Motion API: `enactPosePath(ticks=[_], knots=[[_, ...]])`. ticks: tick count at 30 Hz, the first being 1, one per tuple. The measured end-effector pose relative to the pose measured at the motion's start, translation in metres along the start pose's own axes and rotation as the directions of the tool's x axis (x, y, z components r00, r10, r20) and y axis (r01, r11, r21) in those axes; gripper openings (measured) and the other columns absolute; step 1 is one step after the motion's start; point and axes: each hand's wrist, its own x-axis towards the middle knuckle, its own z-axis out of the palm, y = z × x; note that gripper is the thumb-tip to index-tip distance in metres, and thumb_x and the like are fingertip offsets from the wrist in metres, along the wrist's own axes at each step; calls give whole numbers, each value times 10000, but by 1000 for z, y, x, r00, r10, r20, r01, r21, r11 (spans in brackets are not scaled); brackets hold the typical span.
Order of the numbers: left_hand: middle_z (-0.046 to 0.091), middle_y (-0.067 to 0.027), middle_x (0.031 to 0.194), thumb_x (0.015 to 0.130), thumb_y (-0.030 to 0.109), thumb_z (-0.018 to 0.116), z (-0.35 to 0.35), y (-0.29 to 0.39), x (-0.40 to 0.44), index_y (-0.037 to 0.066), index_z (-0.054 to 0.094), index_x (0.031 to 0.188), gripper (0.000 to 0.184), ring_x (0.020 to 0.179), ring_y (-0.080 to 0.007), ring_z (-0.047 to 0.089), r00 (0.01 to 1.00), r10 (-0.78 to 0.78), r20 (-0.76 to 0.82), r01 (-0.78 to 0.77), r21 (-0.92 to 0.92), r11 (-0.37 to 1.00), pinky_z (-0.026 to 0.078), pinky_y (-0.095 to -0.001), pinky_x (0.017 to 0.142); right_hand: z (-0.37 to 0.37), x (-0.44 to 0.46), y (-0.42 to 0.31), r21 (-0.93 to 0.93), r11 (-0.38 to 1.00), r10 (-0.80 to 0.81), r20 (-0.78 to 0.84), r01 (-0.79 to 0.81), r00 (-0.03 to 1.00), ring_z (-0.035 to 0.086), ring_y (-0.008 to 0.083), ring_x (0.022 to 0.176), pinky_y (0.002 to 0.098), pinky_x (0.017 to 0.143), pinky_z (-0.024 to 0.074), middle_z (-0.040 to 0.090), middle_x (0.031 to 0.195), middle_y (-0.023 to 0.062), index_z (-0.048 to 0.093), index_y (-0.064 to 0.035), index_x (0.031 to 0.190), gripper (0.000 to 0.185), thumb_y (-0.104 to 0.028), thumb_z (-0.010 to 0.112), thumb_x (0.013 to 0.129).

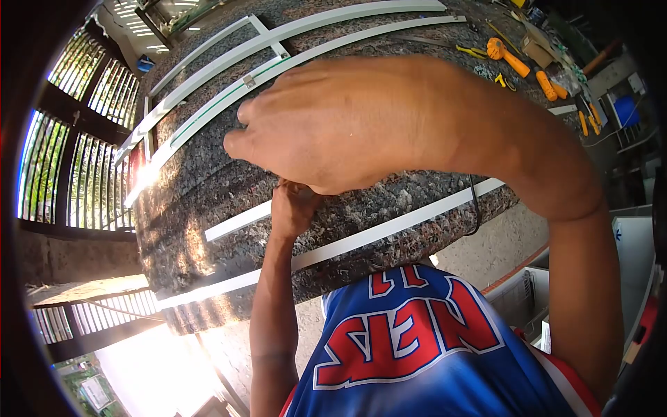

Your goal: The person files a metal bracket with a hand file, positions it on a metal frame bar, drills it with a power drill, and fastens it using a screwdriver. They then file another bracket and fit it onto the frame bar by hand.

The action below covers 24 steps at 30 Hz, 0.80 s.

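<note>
Close to the camera, my right hand point(326, 125) reaches across from the right over the carpet-covered bench point(215, 187), its back up and its fingers curled at the left; anything under them is hidden. Below it, my left hand point(295, 208) is closed, partly covered by the right hand. Beside my left hand lies a short white strip point(240, 221), its right part hidden behind the hands. A long white bar point(382, 226) runs along the near edge of the bench, passing behind my left forearm. Beyond my right hand lies a white rail with a green line point(208, 111).
A white frame point(208, 59) lies at the back left. An orange tool point(511, 59), yellow-handled pliers point(472, 51) and a cardboard box point(538, 47) are at the back right. A thin black cable point(476, 208) hangs over the near edge. Slatted windows point(90, 163) stand left.
</note>
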Motion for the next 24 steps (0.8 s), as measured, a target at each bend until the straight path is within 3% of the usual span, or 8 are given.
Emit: enactPosePath(ticks=[3,5,8,11,14,17,23,24], knots=[[727,-71,779,749,101,834,9,-20,2,11,725,895,203,663,-127,656,997,56,-55,-55,21,998,525,-295,649,9,12,-6,-185,978,87,-38,-93,995,722,355,812,429,703,583,715,824,199,709,23,909,290,-262,684,860],[725,-67,774,754,105,834,8,-19,3,15,725,891,197,654,-112,653,994,99,-50,-96,51,994,521,-277,622,2,5,-4,30,990,136,16,-136,991,723,345,825,410,699,585,715,835,203,706,24,918,291,-261,685,859],[721,-60,773,756,105,835,7,-9,2,19,723,889,194,666,-109,658,999,23,-44,-24,-24,999,521,-273,614,0,4,-3,77,994,79,63,-84,995,724,336,828,396,696,586,715,839,205,701,29,918,264,-227,689,855],[750,-101,920,745,129,818,5,-6,1,49,752,914,198,812,-250,711,997,-73,-18,72,-52,996,537,-351,774,10,6,-5,-99,993,64,2,-64,998,727,334,820,401,689,588,712,825,204,697,39,897,209,-159,692,834],[747,-114,927,743,127,817,7,-21,0,48,750,945,227,824,-235,711,985,-163,58,166,-51,985,537,-350,774,11,6,-4,-121,991,51,-30,-54,998,729,335,820,409,684,590,709,815,197,697,40,881,181,-131,690,822],[742,-140,945,762,146,800,10,-28,4,43,738,988,255,843,-249,713,986,153,-68,-150,46,988,538,-362,782,9,2,1,-49,999,18,-13,-19,1000,730,336,824,415,682,591,705,810,188,698,34,872,170,-127,685,818],[731,-154,1002,756,144,788,5,-8,7,39,730,1001,273,869,-365,687,985,156,-68,-168,-242,956,543,-395,802,2,-6,-4,-94,994,-48,-1,47,999,725,346,827,422,694,591,702,812,188,701,33,869,190,-147,682,811],[731,-149,1009,748,141,793,6,-11,6,37,732,984,265,879,-363,678,994,106,-39,-112,-192,975,539,-394,814,2,-8,-3,-60,995,-76,-24,74,997,724,347,825,422,695,591,703,808,187,704,33,866,188,-146,680,815]])
